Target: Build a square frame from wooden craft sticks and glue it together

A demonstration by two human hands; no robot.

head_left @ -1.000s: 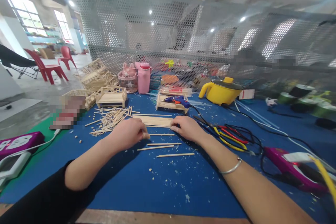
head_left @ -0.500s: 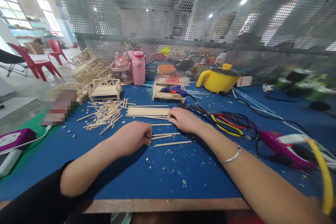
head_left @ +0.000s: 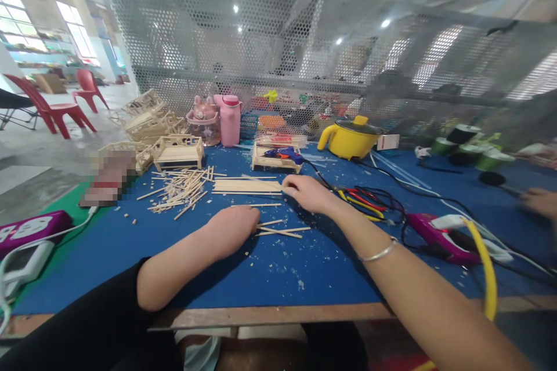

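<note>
A row of sticks [head_left: 247, 186] lies on the blue tabletop [head_left: 204, 287], my right hand [head_left: 307, 192] at its right end with fingers [head_left: 290, 182] half bent. My left hand [head_left: 235, 229] is curled at loose sticks [head_left: 285, 233] nearer me; whether either grips one, I cannot tell. Marks on the card [head_left: 388, 142] beside the yellow pot [head_left: 353, 144] are unreadable.

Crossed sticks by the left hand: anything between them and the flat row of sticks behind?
One lone stick lies in the gap, between the crossed sticks and the row of sticks. The right hand is at the row's right end. No other obstacle visible.
</note>
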